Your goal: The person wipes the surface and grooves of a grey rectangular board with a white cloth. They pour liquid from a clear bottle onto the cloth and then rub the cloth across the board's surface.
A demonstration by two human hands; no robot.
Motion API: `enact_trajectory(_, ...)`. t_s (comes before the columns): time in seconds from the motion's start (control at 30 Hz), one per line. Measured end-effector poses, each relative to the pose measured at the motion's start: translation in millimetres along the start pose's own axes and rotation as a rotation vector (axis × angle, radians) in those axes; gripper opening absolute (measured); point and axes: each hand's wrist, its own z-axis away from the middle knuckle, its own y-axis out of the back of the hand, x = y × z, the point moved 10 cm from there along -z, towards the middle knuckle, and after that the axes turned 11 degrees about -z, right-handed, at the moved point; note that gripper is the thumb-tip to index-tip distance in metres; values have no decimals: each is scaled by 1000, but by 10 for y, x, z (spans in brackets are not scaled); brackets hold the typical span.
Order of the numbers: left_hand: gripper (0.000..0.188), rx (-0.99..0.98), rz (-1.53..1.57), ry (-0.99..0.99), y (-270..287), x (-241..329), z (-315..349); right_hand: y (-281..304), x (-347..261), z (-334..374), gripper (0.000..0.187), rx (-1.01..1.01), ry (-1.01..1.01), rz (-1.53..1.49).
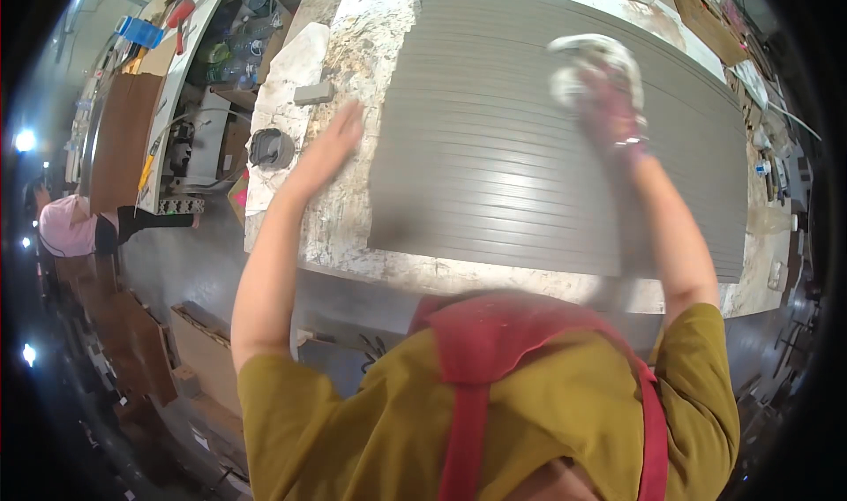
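Grey slatted strips, laid side by side as a broad panel (494, 166), cover much of the worktable. On the panel's far right part, my right hand (609, 113), in a dark red glove, presses a white cloth (609, 47); both are smeared by motion. My left hand (337, 144) is bare, with its fingers stretched out and nothing in them. It is over the stained tabletop just left of the panel. Close to it are a small grey block (313, 93) and a round dark grey cup (272, 149).
The worktable (406, 272) has a pale, paint-stained top. Bottles fill an open shelf (238, 47) at the far left, near a red-handled tool (181, 13). A cardboard box (706, 16) stands at the far right. Another person (66, 223) in pink is at the left edge.
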Motion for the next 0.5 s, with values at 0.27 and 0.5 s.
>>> enact_trajectory(0.27,108,11,-56,-91,-882,-34,1278,92,-9,490,32,-246,32,-43)
enact_trajectory(0.5,84,67,423,-116,-662,-65,993,-775,-2083,-25,34,-475,233,-148)
